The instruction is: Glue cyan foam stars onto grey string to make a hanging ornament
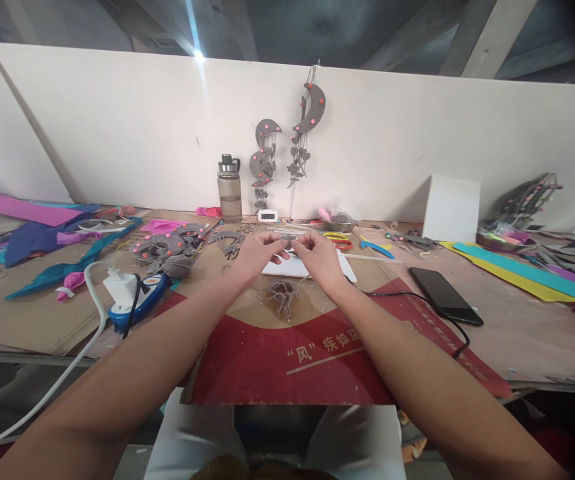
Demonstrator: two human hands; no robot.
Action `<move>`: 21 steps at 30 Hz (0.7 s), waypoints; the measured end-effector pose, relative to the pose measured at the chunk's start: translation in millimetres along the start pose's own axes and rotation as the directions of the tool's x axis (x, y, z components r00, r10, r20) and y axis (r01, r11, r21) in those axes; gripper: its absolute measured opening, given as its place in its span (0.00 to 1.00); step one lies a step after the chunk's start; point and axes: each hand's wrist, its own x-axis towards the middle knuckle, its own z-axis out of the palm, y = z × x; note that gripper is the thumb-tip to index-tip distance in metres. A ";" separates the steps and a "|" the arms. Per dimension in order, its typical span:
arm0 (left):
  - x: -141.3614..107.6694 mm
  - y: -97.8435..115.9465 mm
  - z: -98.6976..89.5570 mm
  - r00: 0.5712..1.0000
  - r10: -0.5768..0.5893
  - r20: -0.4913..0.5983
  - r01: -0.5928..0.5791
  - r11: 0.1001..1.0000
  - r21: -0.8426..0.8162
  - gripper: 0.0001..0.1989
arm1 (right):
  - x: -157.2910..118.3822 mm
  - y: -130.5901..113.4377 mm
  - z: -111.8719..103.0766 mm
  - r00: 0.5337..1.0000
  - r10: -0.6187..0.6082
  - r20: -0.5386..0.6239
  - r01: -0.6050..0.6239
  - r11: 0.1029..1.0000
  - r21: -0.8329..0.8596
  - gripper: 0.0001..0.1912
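Over a white board point(287, 268), my left hand point(261, 252) and my right hand point(318, 257) are close together with their fingertips pinched. Between them they grip a small grey piece point(288, 238), partly covered by the fingers; its exact kind is too small to make out. A loose tangle of grey yarn point(283, 298) lies just in front of the board, on red and brown cardboard point(267, 363). Beyond my right hand are yellow-handled scissors point(336, 237) and a red-orange handle point(344, 245).
Grey crescent ornaments point(313, 110) hang on the white partition point(142, 127). A water bottle point(230, 190) and a small clock point(268, 216) stand at the back. At left are a blue power strip point(140, 303) and grey pieces with pink dots point(167, 248); at right, a phone point(444, 295).
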 end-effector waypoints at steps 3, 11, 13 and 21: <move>0.1 0.7 -1.7 0.999 -0.022 0.041 0.024 0.998 -0.054 0.08 | 0.6 -0.4 -1.2 1.000 0.026 -0.004 -0.026 1.000 -0.006 0.09; -1.9 3.5 -2.1 0.990 -0.077 0.121 0.095 0.985 -0.144 0.08 | 2.9 -0.9 -4.8 0.998 0.020 0.062 -0.018 0.999 -0.036 0.08; -2.2 3.9 -1.7 0.990 -0.081 0.113 0.096 0.986 -0.136 0.07 | 2.6 -1.1 -4.7 0.998 0.016 0.064 -0.013 0.999 -0.044 0.08; -1.1 1.6 0.2 0.997 -0.077 0.031 0.077 0.997 -0.018 0.07 | 0.5 2.2 0.8 0.997 -0.002 0.078 0.006 0.999 -0.045 0.07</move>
